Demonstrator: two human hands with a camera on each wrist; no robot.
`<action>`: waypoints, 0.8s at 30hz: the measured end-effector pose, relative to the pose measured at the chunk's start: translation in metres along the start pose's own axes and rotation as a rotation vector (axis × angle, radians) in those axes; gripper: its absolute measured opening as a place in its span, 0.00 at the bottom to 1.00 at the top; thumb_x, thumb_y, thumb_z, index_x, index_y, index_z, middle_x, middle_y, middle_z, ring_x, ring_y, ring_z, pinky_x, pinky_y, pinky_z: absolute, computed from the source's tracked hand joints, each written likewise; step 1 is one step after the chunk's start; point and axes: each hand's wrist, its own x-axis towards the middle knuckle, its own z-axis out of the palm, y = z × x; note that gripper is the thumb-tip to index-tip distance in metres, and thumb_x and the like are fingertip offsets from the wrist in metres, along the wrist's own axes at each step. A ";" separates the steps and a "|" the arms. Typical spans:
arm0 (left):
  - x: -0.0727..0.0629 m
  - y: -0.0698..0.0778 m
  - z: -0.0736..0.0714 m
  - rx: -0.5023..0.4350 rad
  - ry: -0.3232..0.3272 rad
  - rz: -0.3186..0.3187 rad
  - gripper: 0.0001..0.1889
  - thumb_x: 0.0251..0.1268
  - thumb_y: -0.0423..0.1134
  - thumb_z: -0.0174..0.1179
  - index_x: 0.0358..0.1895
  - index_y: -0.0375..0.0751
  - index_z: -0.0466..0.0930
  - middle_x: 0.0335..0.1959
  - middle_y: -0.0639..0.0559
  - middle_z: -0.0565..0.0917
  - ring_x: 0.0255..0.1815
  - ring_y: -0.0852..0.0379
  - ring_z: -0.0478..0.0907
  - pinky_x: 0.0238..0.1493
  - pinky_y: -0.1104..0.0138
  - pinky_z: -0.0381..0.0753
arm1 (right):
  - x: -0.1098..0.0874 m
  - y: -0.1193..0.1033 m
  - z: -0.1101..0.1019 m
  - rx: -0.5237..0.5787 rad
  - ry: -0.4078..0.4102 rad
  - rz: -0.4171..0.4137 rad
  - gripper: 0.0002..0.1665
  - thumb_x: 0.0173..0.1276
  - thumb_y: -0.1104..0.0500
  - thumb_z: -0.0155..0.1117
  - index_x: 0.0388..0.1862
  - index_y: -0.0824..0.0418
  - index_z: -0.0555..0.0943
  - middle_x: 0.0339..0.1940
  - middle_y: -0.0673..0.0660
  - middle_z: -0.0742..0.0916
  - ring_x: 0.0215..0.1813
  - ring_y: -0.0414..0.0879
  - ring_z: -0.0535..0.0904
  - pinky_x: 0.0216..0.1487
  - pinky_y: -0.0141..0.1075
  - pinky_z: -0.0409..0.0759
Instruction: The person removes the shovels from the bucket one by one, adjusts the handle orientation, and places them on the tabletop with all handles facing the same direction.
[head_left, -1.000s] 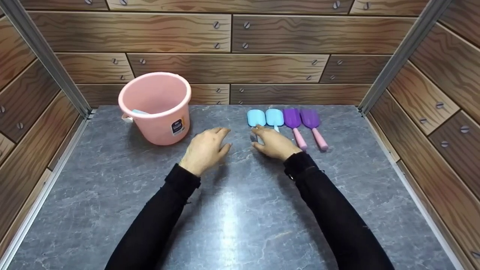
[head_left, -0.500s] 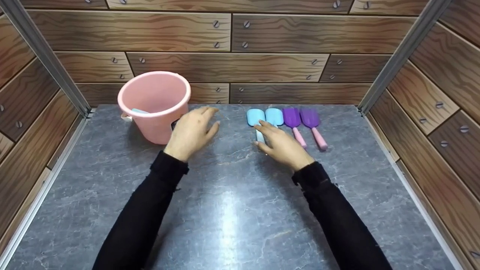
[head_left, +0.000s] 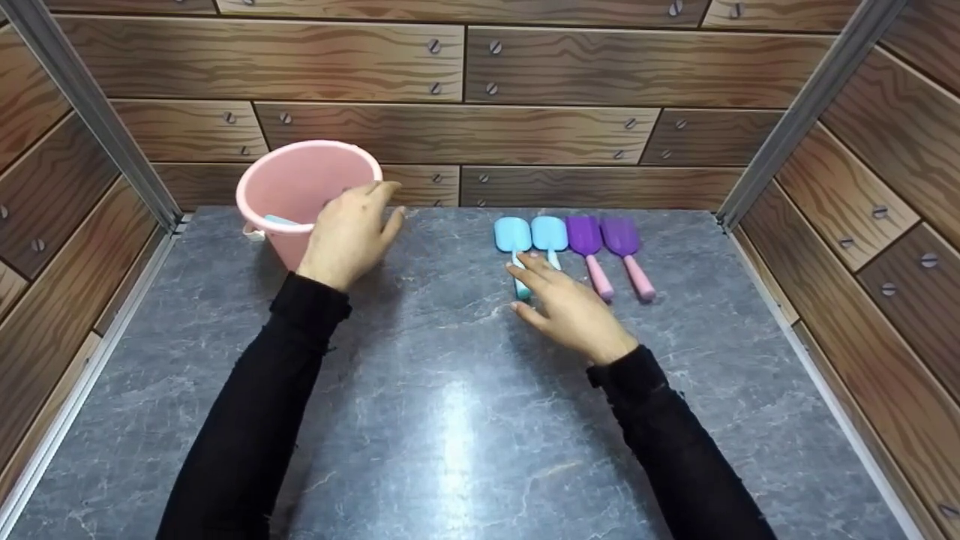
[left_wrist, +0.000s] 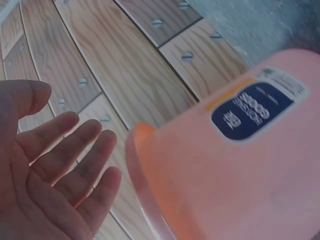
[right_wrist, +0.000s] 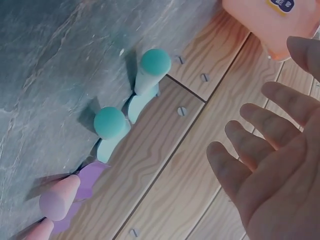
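Observation:
My left hand [head_left: 346, 238] is raised in front of the right side of a pink bucket [head_left: 289, 180], its fingers loosely bent and holding nothing. In the left wrist view, a small gap separates those fingertips from the bucket wall [left_wrist: 235, 185]. A light blue piece [head_left: 280, 220] shows inside the bucket; most of it is hidden. My right hand [head_left: 576, 311] hovers over the handles of two light blue toy shovels [head_left: 512, 235], fingers spread and empty. Beside them lie two purple shovels [head_left: 583, 235] with pink handles. The right wrist view shows the teal handle ends [right_wrist: 155, 62] apart from the fingers.
The shovels lie in a row near the back of a grey marbled tabletop [head_left: 420, 450]. Wood-patterned panels [head_left: 555, 135] enclose the back and both sides, with metal posts [head_left: 810, 112] at the back corners.
My left hand has moved left and back, from the middle of the table to the front of the bucket. My right hand has drawn slightly toward me and right, uncovering more of the blue handles.

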 end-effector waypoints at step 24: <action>0.017 -0.057 -0.031 -0.072 -0.236 -0.250 0.27 0.88 0.46 0.49 0.77 0.35 0.84 0.74 0.31 0.89 0.73 0.26 0.87 0.78 0.32 0.84 | -0.007 -0.013 -0.008 -0.030 -0.028 -0.045 0.40 0.89 0.46 0.71 0.92 0.60 0.74 0.95 0.66 0.72 0.95 0.67 0.70 0.94 0.65 0.72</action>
